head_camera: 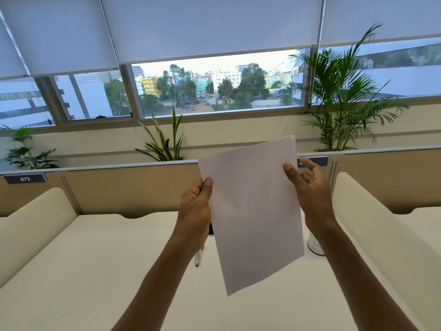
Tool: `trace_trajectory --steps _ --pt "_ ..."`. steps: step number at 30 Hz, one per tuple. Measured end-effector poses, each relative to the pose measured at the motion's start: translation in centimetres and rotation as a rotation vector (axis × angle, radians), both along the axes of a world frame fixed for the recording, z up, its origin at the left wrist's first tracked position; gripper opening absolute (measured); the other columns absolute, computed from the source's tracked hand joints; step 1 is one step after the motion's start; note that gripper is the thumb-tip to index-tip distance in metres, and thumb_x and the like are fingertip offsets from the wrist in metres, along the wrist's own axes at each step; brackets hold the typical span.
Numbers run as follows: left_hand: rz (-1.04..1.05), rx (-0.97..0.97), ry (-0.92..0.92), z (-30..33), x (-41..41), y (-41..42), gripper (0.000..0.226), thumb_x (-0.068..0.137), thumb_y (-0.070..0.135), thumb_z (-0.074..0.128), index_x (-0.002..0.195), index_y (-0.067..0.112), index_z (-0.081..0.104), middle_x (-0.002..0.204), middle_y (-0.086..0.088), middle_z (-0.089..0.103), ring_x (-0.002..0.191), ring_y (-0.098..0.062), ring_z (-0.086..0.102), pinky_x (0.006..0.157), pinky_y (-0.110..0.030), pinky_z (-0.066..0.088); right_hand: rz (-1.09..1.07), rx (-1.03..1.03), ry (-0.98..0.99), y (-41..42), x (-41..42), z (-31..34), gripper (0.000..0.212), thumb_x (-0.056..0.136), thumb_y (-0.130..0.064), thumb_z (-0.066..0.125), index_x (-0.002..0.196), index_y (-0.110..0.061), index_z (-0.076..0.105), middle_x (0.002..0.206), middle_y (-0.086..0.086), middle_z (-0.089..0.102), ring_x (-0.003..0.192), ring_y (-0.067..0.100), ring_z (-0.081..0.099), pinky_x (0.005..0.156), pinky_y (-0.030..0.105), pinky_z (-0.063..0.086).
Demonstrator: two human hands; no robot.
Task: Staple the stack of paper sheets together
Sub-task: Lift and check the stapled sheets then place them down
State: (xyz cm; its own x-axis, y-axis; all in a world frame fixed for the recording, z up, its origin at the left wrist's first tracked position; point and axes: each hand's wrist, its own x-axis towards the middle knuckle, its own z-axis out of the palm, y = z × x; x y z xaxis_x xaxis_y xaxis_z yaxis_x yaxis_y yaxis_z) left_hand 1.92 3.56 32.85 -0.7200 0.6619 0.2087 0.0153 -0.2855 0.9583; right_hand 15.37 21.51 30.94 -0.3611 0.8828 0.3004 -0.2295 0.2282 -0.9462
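- Up in the air over the white desk (119, 271), the stack of paper sheets (253, 211) is held before the person's chest, tilted so its lower corner points down and to the right; it touches nothing but the hands.
- At the stack's left edge, the left hand (195, 209) is closed around the paper, thumb pressed on the front face, the other fingers curled behind.
- On the other side, the right hand (307, 189) has its thumb lying on the front of the sheets near the right edge; the remaining fingers are loosely spread and bent behind that edge, and I cannot tell whether they touch the paper.
- Down on the desk, a pen (198, 258) pokes out just under the left wrist, and a white cup-like object (315, 244) sits partly hidden behind the right forearm.
- Behind the desk divider (119, 187) stand a snake plant (164, 142) and a palm (338, 96), under a window with half-lowered blinds (214, 27).
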Motion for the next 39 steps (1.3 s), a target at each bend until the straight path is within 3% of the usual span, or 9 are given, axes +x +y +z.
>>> trace_trajectory --steps 3,8,17,23,31,35,39 --pt "-0.018 0.001 -0.001 0.4 -0.2 0.0 0.028 0.102 0.026 0.04 0.099 0.028 0.067 0.092 0.008 0.077 0.082 -0.012 0.074 0.059 -0.027 0.058 0.113 0.005 0.064 0.6 0.8 0.1 0.044 0.083 -0.032 0.073 0.122 -0.016 0.06 0.106 0.003 0.075 0.094 0.023 0.073 0.079 0.038 0.061" --pt "-0.029 0.073 -0.023 1.2 -0.4 0.0 0.024 0.099 0.022 0.045 0.1 0.021 0.068 0.093 0.004 0.078 0.087 -0.017 0.074 0.067 -0.027 0.059 0.101 -0.031 0.2 0.8 1.4 0.0 0.036 0.082 -0.018 0.074 0.115 -0.006 0.066 0.106 0.008 0.074 0.08 0.019 0.073 0.069 0.032 0.061" --pt "-0.042 0.144 -0.017 2.0 0.1 0.2 0.023 0.098 0.019 0.047 0.094 0.02 0.07 0.088 0.004 0.078 0.084 -0.016 0.074 0.068 -0.026 0.06 0.086 -0.031 0.222 0.8 2.0 0.5 0.039 0.082 -0.018 0.074 0.118 -0.005 0.066 0.108 0.009 0.073 0.077 0.018 0.073 0.065 0.028 0.059" --pt "-0.047 0.137 -0.013 1.9 0.5 0.3 0.023 0.099 0.019 0.047 0.096 0.02 0.07 0.09 0.003 0.078 0.085 -0.017 0.074 0.07 -0.028 0.06 0.064 -0.029 0.211 0.6 2.3 0.4 0.056 0.069 -0.033 0.081 0.117 -0.006 0.067 0.108 0.007 0.074 0.078 0.018 0.073 0.066 0.03 0.059" --pt "-0.049 0.126 -0.009 1.8 0.9 0.3 0.023 0.1 0.019 0.045 0.096 0.021 0.068 0.086 0.006 0.078 0.081 -0.013 0.074 0.064 -0.025 0.059 0.07 -0.031 0.233 -0.2 2.6 0.8 0.04 0.071 -0.025 0.076 0.108 -0.011 0.068 0.09 -0.007 0.077 0.07 0.011 0.073 0.06 0.021 0.058" --pt "-0.022 0.115 -0.007 1.4 0.9 0.5 0.023 0.1 0.022 0.044 0.101 0.02 0.067 0.089 0.005 0.078 0.082 -0.014 0.074 0.063 -0.024 0.058 0.054 -0.015 0.156 0.3 2.2 0.1 0.044 0.078 -0.024 0.077 0.118 -0.01 0.065 0.105 0.0 0.074 0.089 0.02 0.073 0.068 0.027 0.061" --pt "0.047 0.089 0.024 0.7 1.0 1.1 0.023 0.1 0.024 0.046 0.099 0.024 0.069 0.089 0.005 0.077 0.083 -0.016 0.074 0.065 -0.028 0.059 -0.127 0.137 -0.168 -0.5 1.3 -1.3 0.088 0.072 -0.05 0.078 0.144 -0.013 0.044 0.141 0.006 0.054 0.127 0.024 0.053 0.1 0.05 0.05"
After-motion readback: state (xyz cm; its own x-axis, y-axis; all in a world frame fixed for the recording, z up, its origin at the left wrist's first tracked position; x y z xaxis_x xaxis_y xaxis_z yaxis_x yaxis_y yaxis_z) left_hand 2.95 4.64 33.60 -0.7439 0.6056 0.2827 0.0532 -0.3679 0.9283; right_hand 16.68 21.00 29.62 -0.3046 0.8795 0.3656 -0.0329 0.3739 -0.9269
